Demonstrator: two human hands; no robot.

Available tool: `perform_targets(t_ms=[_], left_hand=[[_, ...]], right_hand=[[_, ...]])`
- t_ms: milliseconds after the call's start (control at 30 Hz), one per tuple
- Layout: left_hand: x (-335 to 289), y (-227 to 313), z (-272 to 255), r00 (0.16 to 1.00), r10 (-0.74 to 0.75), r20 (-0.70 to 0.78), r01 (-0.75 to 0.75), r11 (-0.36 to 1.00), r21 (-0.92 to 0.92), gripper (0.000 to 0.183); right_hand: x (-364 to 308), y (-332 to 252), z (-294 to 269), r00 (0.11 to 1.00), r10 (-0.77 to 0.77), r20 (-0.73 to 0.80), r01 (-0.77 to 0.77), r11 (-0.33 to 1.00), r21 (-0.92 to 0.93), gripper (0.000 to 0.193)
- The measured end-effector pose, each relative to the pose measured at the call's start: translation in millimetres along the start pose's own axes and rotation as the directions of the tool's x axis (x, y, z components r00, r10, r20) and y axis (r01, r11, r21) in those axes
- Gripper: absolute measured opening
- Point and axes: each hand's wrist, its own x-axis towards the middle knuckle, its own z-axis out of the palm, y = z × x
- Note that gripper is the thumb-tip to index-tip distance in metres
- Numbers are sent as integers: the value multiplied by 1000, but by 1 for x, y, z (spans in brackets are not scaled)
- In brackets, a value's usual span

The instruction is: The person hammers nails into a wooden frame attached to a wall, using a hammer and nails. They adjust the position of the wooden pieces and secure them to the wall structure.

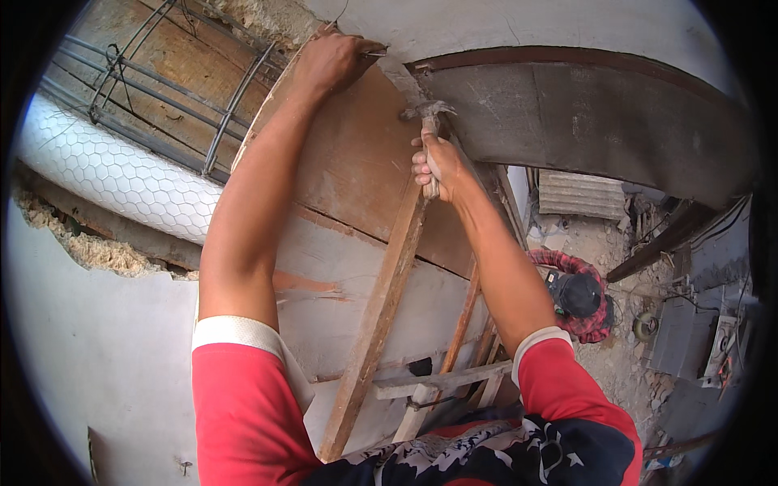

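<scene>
My right hand (442,166) is wrapped round the handle of a claw hammer (430,112), whose head points up and away from me beside the edge of a brown plywood panel (356,154). Farther up and to the left, my left hand (331,63) is at the panel's top edge, close to the wall. Its fingers are pinched together, and a thin pale sliver shows at their tips, too small to name. The hammer head is apart from the left hand.
A steel rebar cage (154,93) and wire mesh (121,162) lie at the left. Wooden props (377,324) lean below the panel. A dark board (567,113) spans the upper right. Far below, a person in a dark cap (577,292) is among rubble.
</scene>
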Motion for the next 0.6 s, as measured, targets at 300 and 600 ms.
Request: perform_targets(t_ms=[300,600], left_hand=[[2,-1,27,979,124,163,-127,992,4,25],[4,9,19,975,21,223,-13,999,-35,26]], right_hand=[[-59,2,18,896,-442,29,437,871,-226,37],[-41,-19,34,619,-777,116,598,370,-711,51]])
